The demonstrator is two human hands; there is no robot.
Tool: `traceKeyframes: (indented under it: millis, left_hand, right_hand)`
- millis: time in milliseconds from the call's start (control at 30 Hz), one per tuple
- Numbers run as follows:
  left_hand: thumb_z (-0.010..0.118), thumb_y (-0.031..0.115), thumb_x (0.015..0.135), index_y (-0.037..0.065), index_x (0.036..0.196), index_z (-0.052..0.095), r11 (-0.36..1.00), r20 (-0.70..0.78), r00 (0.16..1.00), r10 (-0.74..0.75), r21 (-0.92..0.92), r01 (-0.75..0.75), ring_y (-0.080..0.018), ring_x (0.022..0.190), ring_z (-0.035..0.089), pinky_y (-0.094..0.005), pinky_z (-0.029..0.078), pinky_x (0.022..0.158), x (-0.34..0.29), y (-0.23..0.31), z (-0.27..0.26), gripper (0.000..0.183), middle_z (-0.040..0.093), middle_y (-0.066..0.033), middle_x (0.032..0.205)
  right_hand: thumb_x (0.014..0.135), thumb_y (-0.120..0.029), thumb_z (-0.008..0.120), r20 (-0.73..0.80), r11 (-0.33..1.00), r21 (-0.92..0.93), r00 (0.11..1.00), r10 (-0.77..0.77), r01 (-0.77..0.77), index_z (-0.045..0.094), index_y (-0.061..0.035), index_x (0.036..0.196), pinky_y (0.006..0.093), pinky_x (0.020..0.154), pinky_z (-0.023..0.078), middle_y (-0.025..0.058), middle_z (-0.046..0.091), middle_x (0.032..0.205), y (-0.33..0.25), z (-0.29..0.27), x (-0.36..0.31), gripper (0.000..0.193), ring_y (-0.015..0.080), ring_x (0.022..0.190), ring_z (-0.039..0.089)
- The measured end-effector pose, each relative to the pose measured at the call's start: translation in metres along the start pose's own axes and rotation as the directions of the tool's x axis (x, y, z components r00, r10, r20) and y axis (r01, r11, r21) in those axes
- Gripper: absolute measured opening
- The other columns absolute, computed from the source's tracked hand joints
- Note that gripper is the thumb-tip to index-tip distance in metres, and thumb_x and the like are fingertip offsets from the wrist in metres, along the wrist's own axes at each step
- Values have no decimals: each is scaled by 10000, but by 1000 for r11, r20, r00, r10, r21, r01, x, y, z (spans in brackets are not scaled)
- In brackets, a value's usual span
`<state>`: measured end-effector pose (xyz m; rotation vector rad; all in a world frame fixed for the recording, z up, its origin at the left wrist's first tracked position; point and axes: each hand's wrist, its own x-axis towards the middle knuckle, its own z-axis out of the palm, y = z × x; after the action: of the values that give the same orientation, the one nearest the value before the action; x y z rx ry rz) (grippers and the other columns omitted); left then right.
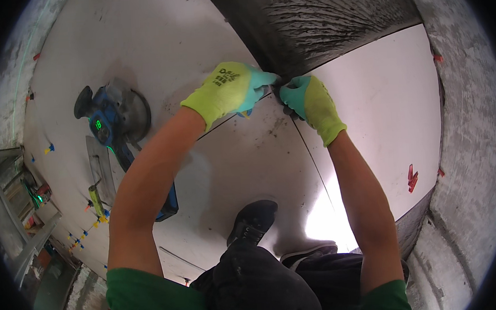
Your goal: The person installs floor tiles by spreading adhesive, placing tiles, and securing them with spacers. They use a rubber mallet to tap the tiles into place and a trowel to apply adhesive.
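In a yellow-green glove with teal fingers, my left hand (pixel 234 89) reaches to the corner where the pale floor tiles meet. Its fingers are pinched together, and their tips are close to my right hand's. My right hand (pixel 314 104), gloved alike, is closed at the same corner beside a small dark lump (pixel 279 90). What either hand holds is hidden. Under my left fingers a blue and yellow tile levelling spacer (pixel 244 114) partly shows at the joint. Just beyond the hands lies a bed of combed dark grey mortar (pixel 330 13).
A blue tile vibrator (pixel 112 115) with a green display rests on the tile at left, beside a grey trowel (pixel 101 167). Red wedges (pixel 412 178) lie at right; several colored spacers (pixel 85 236) are scattered lower left. Rough grey walls (pixel 464 73) border the tiles.
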<state>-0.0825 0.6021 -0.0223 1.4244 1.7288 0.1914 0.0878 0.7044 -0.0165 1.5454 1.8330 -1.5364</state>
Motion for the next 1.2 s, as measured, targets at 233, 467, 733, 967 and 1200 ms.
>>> traceKeyframes:
  millis: [233,467,733,967,1200]
  left_hand:
    - [551,147,950,198,1234,708,994,-63,995,76,78,-71,-229,619,707,-369,593,685,9,9,4,328,724,-83,914]
    - [600,139,908,149,1212,710,995,-6,998,65,77,-64,-246,651,707,-389,588,706,14,4,7,323,723,-83,931]
    - [587,166,925,153,1198,718,991,-39,998,59,124,-53,-265,715,707,-387,582,733,15,4,9,302,725,-79,944]
    - [596,175,914,156,1208,713,976,-83,987,139,181,-122,-278,727,699,-400,571,758,16,1,13,317,718,-89,956]
    - [611,185,895,157,1193,719,983,-92,989,114,152,-99,-304,849,698,-419,565,795,17,-5,17,318,722,-93,998]
  right_hand:
    - [870,-284,628,-56,997,71,998,-7,11,729,-8,857,335,616,510,88,695,676,7,8,-6,293,187,595,652]
    - [887,-271,618,-110,977,210,992,61,-37,732,11,905,338,612,516,100,705,708,12,18,-19,305,194,610,664]
    - [885,-248,629,-81,942,326,991,111,-79,728,46,936,327,601,515,110,706,712,10,16,-21,314,193,607,664]
    - [865,-285,622,-104,976,217,994,42,-19,730,20,882,369,637,520,127,696,691,19,23,-18,324,244,620,669]
    - [871,-279,617,-221,996,22,972,-74,81,715,15,845,352,604,506,100,671,649,26,33,-17,311,201,571,635]
